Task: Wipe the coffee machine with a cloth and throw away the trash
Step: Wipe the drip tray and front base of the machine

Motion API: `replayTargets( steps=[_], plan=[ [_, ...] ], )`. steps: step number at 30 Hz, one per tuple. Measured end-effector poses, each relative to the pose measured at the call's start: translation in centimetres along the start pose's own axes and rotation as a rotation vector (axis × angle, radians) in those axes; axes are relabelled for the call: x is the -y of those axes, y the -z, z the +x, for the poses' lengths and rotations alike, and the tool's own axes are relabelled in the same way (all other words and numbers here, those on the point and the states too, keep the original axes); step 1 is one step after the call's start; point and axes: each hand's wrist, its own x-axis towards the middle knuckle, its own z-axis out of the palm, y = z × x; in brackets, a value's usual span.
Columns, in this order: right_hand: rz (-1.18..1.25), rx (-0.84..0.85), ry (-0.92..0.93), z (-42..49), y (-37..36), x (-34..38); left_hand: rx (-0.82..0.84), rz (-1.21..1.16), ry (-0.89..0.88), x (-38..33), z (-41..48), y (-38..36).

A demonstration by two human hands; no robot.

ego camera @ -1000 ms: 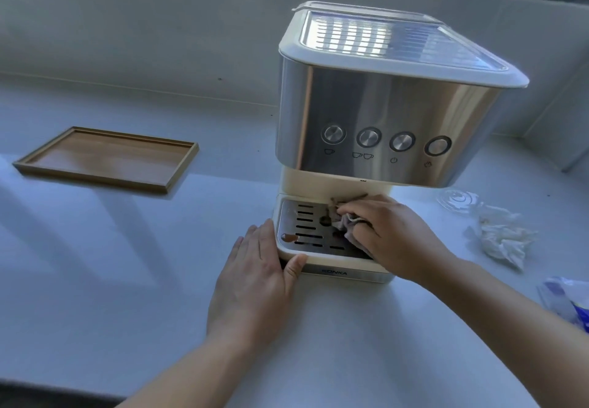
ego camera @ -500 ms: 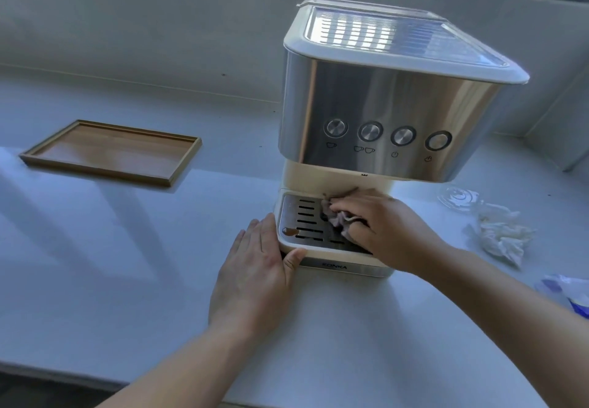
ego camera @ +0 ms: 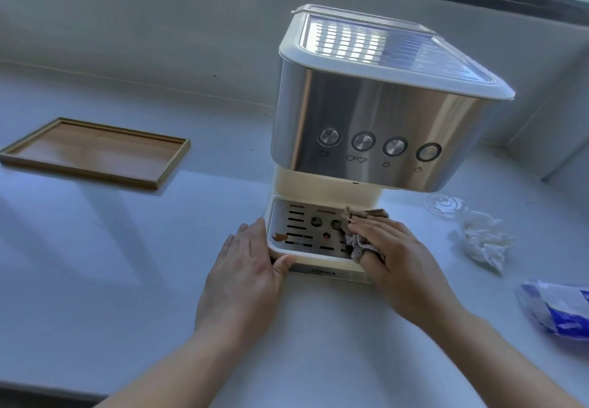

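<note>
a pale surface (ego camera: 134, 280) below a window carries the coffee machine (ego camera: 373, 127). the right hand (ego camera: 395, 264) has its grip closed on a grey cloth (ego camera: 361, 241), pressed on the right side of the drip tray (ego camera: 306, 229). the left hand (ego camera: 245, 277) lies flat and open, thumb on the tray's front corner. crumpled tissue (ego camera: 481, 241) lies to the right, a wooden tray (ego camera: 95, 152) to the left.
</note>
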Motion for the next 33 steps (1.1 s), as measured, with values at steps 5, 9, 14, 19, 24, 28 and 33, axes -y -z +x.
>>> replayTargets(
  steps=[5, 9, 14, 19, 24, 28, 33],
  plan=[
    [0.043, 0.134, 0.148, 0.2, -2.1, 4.2, 0.014, 0.032, 0.000, -0.4, 0.1, 0.4],
    [0.059, 0.040, 0.034, 0.1, -0.7, 2.1, 0.006, 0.024, -0.010, -0.2, 0.0, 0.2],
    [0.136, 0.090, 0.096, -0.4, -1.7, 3.5, 0.011, 0.005, -0.015, -0.2, 0.2, 0.1],
    [0.293, 0.226, 0.211, 2.0, -1.8, 5.0, 0.007, -0.002, -0.024, 0.1, 0.1, 0.0],
    [0.128, 0.306, 0.324, 2.5, -1.6, 4.2, 0.009, -0.019, -0.024, 0.4, 0.2, 0.0],
    [0.073, 0.231, 0.198, 2.4, -1.1, 3.4, -0.004, -0.015, -0.024, 0.4, 0.2, 0.0],
    [0.120, 0.320, 0.362, 2.4, -2.2, 4.8, -0.001, -0.017, -0.041, 0.5, 0.2, -0.1]
  ],
)
